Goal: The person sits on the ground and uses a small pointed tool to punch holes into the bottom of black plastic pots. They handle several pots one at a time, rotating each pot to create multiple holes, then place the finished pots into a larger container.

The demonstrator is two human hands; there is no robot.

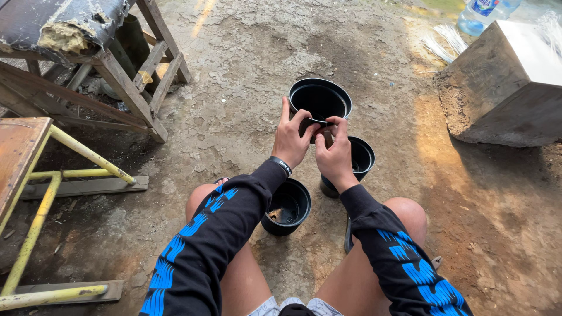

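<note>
1. Cracked, dusty concrete floor spreads under the seated person, with a worn wooden stool at the left and a concrete block at the right.
2. Left hand pinches the near rim of a black plastic pot, held above the floor.
3. Right hand pinches the same rim just beside it.
4. Two more black pots stand on the floor between the knees.

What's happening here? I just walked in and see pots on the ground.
A seated person holds a black plastic pot up with both hands, the left hand and right hand pinching its near rim. Two more black pots stand on the dirt ground between the knees: one below the left wrist, another behind the right hand. A wooden block sits to the right.
</note>
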